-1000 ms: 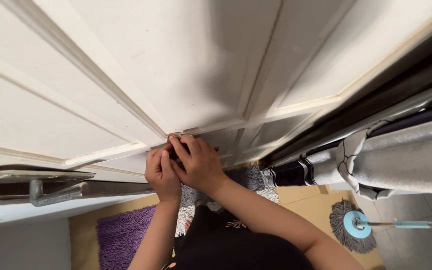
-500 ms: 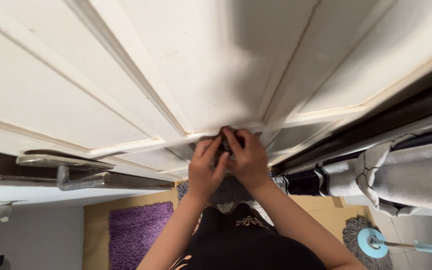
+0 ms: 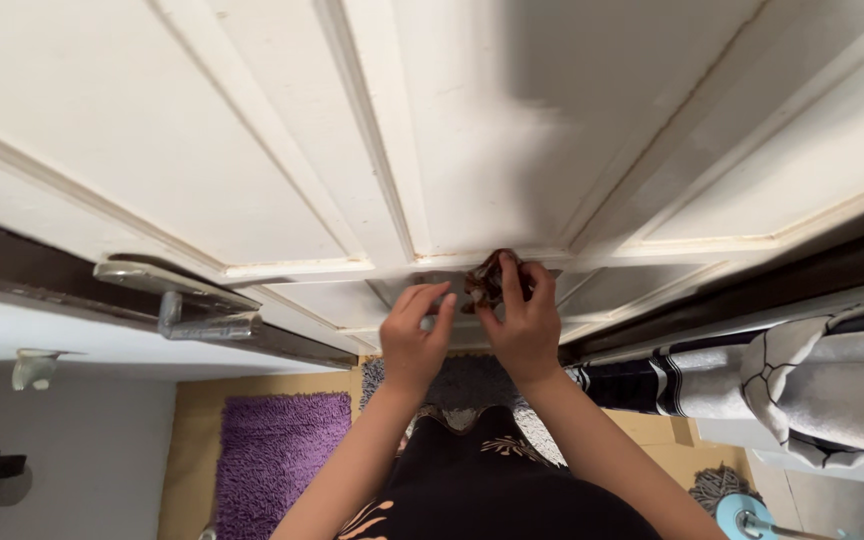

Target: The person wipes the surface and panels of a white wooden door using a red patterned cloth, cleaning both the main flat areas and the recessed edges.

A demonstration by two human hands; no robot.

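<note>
Both my hands are raised in front of a white panelled door (image 3: 282,130). My right hand (image 3: 524,325) pinches a small dark brown object (image 3: 487,280) between thumb and fingertips, close against the door's lower rail. I cannot tell exactly what the object is. My left hand (image 3: 414,338) hovers just left of it with its fingers loosely spread and holds nothing. Its fingertips stop a short way from the object. Below the hands I see my forearms and dark clothing (image 3: 492,490).
A metal door handle (image 3: 192,305) juts out at the left. A purple shaggy rug (image 3: 282,450) and a grey rug (image 3: 472,385) lie on the tan floor. Grey and striped fabric (image 3: 812,380) hangs at the right. A mop head (image 3: 747,512) shows at the bottom right.
The view has swung left along the door. My hands have parted slightly: the right one now shows the brown object, and the left has drawn off it.
</note>
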